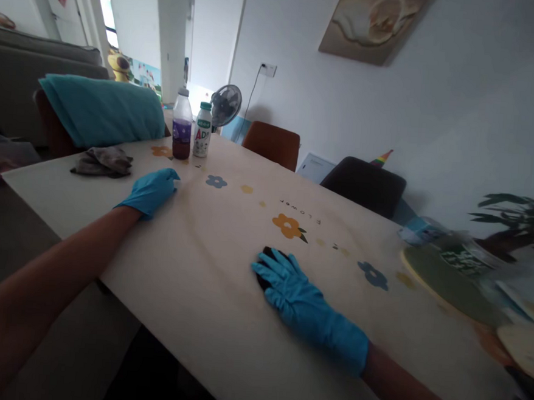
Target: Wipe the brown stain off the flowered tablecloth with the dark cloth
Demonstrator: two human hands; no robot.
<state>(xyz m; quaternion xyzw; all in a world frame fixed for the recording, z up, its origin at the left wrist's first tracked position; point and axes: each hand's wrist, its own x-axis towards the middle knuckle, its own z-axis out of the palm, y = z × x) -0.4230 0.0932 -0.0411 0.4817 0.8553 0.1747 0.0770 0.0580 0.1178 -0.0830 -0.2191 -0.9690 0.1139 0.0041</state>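
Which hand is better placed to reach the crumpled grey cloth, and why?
Left. The left hand rests on the table close to the grey cloth; the right hand lies flat on a dark pad mid-table, much farther away.

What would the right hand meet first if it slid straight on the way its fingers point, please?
Likely the left hand, after a stretch of bare tabletop; depth is uncertain.

Bottles: a purple-labelled bottle (pixel 182 124) and a white bottle (pixel 203 130) stand upright, just beside each other, at the counter's (pixel 206 281) far end.
Rag: a grey rag (pixel 102 161) lies crumpled near the left edge.
Towel: a teal towel (pixel 102 110) hangs behind the rag.
Fan: a small fan (pixel 225 104) stands behind the bottles.
Chairs: a brown chair (pixel 271 144) and a black chair (pixel 364 183) stand along the far side.
Wall: a painting (pixel 373 21) hangs above.
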